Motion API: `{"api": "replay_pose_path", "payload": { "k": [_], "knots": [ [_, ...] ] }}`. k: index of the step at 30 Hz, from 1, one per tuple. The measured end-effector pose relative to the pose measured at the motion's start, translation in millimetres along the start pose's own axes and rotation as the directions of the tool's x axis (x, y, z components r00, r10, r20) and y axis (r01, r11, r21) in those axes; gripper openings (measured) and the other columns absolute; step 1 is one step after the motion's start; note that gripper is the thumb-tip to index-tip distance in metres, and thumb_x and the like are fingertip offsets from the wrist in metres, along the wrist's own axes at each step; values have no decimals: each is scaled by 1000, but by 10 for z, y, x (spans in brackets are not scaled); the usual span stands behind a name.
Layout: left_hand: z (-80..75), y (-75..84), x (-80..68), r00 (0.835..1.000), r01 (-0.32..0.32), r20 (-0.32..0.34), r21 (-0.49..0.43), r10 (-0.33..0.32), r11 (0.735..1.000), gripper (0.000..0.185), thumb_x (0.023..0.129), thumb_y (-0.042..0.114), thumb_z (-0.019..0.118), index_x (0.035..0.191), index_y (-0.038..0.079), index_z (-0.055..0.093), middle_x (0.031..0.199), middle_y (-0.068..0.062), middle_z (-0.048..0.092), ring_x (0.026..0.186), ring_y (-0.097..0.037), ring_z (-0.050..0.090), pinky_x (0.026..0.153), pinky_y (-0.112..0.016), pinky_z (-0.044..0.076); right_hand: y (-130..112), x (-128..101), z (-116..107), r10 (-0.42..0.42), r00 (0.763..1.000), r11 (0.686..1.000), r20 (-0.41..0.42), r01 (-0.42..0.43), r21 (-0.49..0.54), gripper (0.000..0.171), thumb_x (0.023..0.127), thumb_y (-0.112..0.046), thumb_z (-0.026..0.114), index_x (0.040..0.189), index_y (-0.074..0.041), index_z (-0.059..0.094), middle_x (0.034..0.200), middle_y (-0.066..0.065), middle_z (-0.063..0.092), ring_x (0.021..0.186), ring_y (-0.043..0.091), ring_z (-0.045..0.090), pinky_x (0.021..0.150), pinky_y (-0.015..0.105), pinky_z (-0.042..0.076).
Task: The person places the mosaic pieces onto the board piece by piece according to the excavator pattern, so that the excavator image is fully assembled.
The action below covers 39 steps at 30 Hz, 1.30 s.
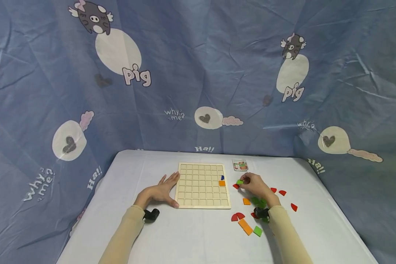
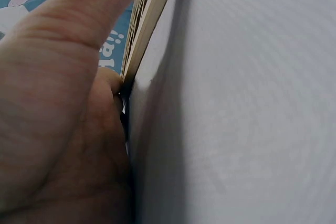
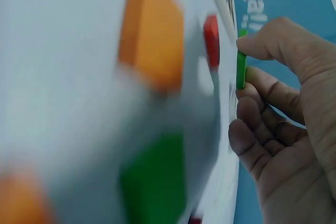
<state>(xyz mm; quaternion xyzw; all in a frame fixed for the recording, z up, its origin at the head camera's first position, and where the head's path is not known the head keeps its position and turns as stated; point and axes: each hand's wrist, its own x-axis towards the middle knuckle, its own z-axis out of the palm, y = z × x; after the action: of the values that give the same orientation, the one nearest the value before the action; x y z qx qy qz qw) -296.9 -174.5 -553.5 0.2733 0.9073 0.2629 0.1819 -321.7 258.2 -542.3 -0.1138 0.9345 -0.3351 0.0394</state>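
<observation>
Just off the right edge of the wooden grid board (image 1: 203, 185), the person's right hand (image 1: 255, 187) pinches a small green tile (image 1: 239, 182) between thumb and forefinger, lifted clear of the white tabletop (image 1: 191, 234). The right wrist view shows the green tile (image 3: 241, 62) held edge-on, thumb on one narrow end and a fingertip on the other, the remaining fingers loosely curled beneath it. It looks thin, flat and rigid, probably light plastic with smooth faces, so I'd judge a pinch across its edges the surest hold, since the flat faces could slip and it lies too low to scoop easily.

The left hand (image 1: 160, 192) lies flat on the table with fingers straight, its fingertips and thumb pressed against the left edge of the board; the left wrist view shows the thumb (image 2: 113, 85) butted up to the board's rim (image 2: 149, 22).

On the board, a blue tile (image 1: 222, 177) and an orange tile (image 1: 222, 183) sit in cells of the rightmost column, the rest of the grid being bare wood. Loose pieces lie scattered toward the table's right side: red quarter-round pieces (image 1: 282, 192), an orange square (image 1: 246, 201), more green ones half hidden under the wrist, and a cluster of red, orange and green (image 1: 247, 224) nearer the front edge. A small clear box (image 1: 239, 165) stands beyond the board's far right corner.
</observation>
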Motion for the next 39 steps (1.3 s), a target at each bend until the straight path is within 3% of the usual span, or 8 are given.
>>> {"api": "replay_pose_path", "payload": {
  "k": [12, 22, 33, 39],
  "knots": [
    [-13, -13, 8, 1000, 18, 18, 13, -19, 1000, 135, 63, 56, 83, 154, 2, 0, 163, -11, -7, 151, -28, -7, 120, -53, -11, -506, 387, 289, -163, 982, 986, 95, 160, 38, 17, 83, -15, 75, 97, -8, 67, 89, 2, 65, 78, 11, 58, 68, 25, 51],
    [-15, -3, 5, 1000, 21, 19, 15, -21, 1000, 134, 64, 56, 83, 154, 1, 1, 163, -12, -6, 151, -29, -7, 120, -53, -11, -602, 558, 498, -143, 980, 989, 136, 147, -14, 16, 83, -16, 75, 96, -11, 67, 87, -1, 63, 76, 10, 57, 68, 26, 51],
    [-19, 2, -8, 1000, 20, 11, 19, -21, 1000, 134, 64, 54, 84, 154, 1, 0, 163, -12, -6, 151, -29, -6, 121, -54, -9, -656, 575, 521, -178, 973, 984, 149, 178, 18, 17, 85, -12, 74, 100, -8, 68, 99, 2, 65, 87, 11, 63, 77, 28, 55],
    [6, -16, 9, 999, 32, 18, 13, -32, 999, 134, 64, 56, 83, 154, 3, 0, 164, -10, -7, 151, -27, -7, 121, -52, -12, -647, 577, 521, -166, 972, 986, 164, 166, 15, 16, 86, -13, 73, 100, -9, 68, 98, 1, 64, 84, 10, 61, 75, 27, 54]
  ]
}}
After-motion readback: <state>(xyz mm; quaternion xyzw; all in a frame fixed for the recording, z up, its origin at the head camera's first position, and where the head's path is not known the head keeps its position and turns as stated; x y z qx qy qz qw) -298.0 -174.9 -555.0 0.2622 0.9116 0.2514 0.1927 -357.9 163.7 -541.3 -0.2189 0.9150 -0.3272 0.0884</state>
